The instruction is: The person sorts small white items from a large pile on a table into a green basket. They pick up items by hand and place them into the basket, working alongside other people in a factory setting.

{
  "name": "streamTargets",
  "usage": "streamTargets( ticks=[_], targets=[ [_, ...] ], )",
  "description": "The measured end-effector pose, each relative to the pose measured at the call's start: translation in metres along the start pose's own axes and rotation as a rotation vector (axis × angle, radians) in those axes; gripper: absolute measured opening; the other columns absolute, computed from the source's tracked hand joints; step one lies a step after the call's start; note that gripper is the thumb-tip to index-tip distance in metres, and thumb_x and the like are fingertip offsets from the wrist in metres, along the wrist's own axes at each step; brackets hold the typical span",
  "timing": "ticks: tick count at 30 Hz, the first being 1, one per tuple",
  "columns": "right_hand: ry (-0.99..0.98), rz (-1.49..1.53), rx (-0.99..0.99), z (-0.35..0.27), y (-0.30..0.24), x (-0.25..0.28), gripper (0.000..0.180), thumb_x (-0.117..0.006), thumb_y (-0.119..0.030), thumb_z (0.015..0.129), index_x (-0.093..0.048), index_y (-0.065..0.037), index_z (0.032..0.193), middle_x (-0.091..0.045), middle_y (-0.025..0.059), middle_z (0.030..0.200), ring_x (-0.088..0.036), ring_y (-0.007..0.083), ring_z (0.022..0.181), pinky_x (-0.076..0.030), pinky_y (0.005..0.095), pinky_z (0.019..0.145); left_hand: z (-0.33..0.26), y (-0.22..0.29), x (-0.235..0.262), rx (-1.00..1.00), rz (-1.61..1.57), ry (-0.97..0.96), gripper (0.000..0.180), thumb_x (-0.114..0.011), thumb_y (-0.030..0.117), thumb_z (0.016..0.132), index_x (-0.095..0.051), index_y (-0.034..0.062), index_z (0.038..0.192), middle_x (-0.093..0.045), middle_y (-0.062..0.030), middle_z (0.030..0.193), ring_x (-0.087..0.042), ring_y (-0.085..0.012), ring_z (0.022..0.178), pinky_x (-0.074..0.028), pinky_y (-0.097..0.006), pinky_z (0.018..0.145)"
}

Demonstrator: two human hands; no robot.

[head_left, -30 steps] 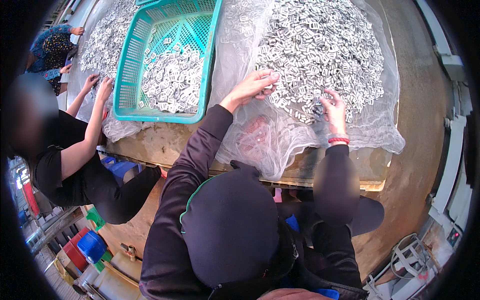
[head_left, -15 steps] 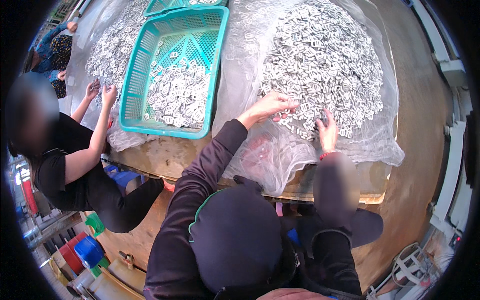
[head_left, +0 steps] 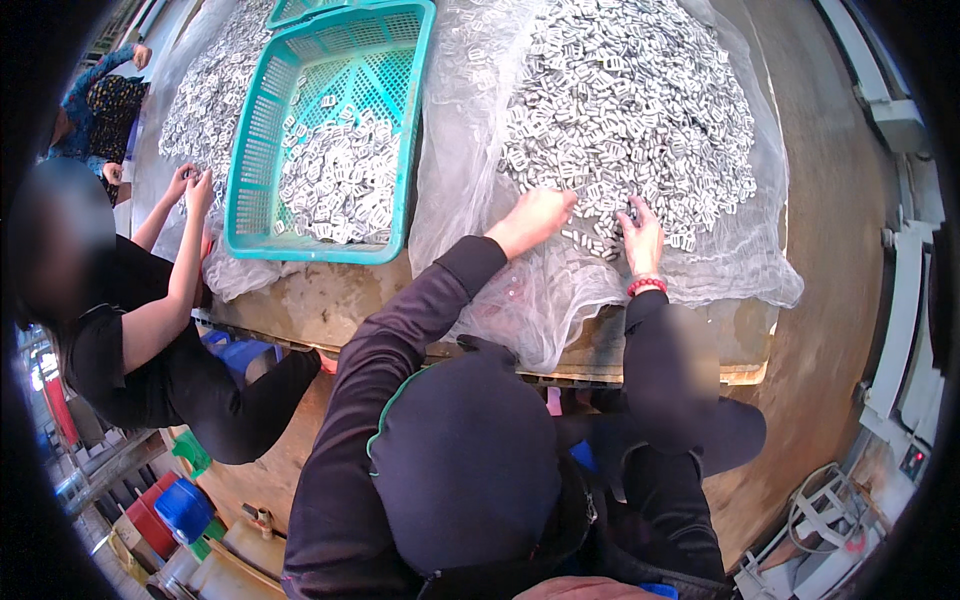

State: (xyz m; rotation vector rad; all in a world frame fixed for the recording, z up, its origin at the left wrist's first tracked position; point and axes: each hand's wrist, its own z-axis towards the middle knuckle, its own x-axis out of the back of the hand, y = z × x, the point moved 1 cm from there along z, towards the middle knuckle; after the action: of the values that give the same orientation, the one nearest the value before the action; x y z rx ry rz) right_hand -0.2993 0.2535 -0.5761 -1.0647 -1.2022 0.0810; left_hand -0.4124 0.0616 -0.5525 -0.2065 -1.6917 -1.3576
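A large heap of small metal slide buckles (head_left: 640, 110) lies on a sheet of white netting (head_left: 540, 320) over the table. At the heap's near left edge is my left hand (head_left: 537, 220), back upward and fingers drawn together; whatever they pinch is hidden. My right hand (head_left: 643, 238), with a red bead bracelet at the wrist, is at the near edge among loose buckles. Its thumb and fingers close on a small dark grey piece that looks like a buckle. Left of my arms stands a turquoise plastic basket (head_left: 402, 200), partly filled with the same buckles.
Another buckle heap (head_left: 205, 110) lies beyond the basket, where a co-worker in black (head_left: 150, 340) handles pieces with both hands. A second person (head_left: 105, 105) is farther off at the far left. The wooden table edge (head_left: 740, 372) runs in front of me.
The whole view has shifted slightly. My left hand's fingers have drawn closer together at the heap. My right hand has moved a little farther forward, its fingers now more visible.
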Motion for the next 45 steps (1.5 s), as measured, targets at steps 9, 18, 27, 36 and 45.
streamTargets(
  ticks=[9, 18, 27, 36, 45],
  targets=[
    [-0.084, 0.412, -0.099, -0.007, -0.018, -0.003, 0.017, -0.073, -0.008, 0.075, -0.058, -0.005, 0.081, -0.056, 0.0033, 0.070, -0.053, 0.0114, 0.061, -0.041, 0.0261, 0.051, -0.014, -0.003, 0.062, 0.308, -1.828, -0.034, 0.024, -0.060, 0.030, 0.091, -0.059, 0.0057, 0.092, -0.058, -0.0059, 0.085, -0.049, -0.0080, 0.058, -0.032, -0.019, 0.037],
    [-0.297, 1.203, -0.380, -0.052, -0.060, 0.043, 0.009, -0.062, -0.008, 0.088, -0.053, -0.007, 0.088, -0.062, 0.0086, 0.083, -0.048, 0.0053, 0.052, -0.028, 0.0161, 0.036, -0.015, -0.020, 0.059, 0.457, -1.237, -0.018, 0.027, -0.065, 0.023, 0.086, -0.066, -0.0011, 0.099, -0.062, -0.0076, 0.073, -0.055, -0.0132, 0.055, -0.041, -0.025, 0.039],
    [-0.197, 1.092, -0.474, -0.082, -0.068, 0.059, 0.019, -0.061, -0.013, 0.089, -0.057, -0.004, 0.105, -0.061, 0.0052, 0.087, -0.048, 0.0057, 0.054, -0.028, 0.0164, 0.037, -0.024, -0.031, -0.018, 0.153, 0.197, 0.069, 0.007, -0.054, 0.002, 0.071, -0.061, 0.0012, 0.073, -0.060, -0.0218, 0.079, -0.062, -0.0377, 0.078, -0.050, -0.047, 0.068],
    [-0.269, 1.611, -0.518, -0.083, -0.039, 0.072, 0.022, -0.053, -0.019, 0.095, -0.053, 0.001, 0.104, -0.059, 0.0197, 0.109, -0.042, 0.0068, 0.051, -0.028, 0.0176, 0.031, -0.021, -0.004, 0.086, 0.242, -0.432, 0.349, 0.022, -0.071, 0.025, 0.079, -0.066, 0.0042, 0.085, -0.065, -0.0120, 0.079, -0.063, -0.0194, 0.077, -0.049, -0.034, 0.071],
    [-0.426, 1.902, -0.450, -0.084, -0.050, 0.083, 0.022, -0.052, -0.021, 0.095, -0.057, -0.006, 0.110, -0.057, 0.0187, 0.110, -0.041, 0.0106, 0.056, -0.028, 0.0157, 0.032, -0.115, -0.052, 0.256, 0.416, 0.269, 0.925, 0.017, -0.068, 0.023, 0.084, -0.063, 0.0079, 0.091, -0.058, -0.0144, 0.101, -0.058, -0.0225, 0.088, -0.049, -0.035, 0.070]
  ],
)
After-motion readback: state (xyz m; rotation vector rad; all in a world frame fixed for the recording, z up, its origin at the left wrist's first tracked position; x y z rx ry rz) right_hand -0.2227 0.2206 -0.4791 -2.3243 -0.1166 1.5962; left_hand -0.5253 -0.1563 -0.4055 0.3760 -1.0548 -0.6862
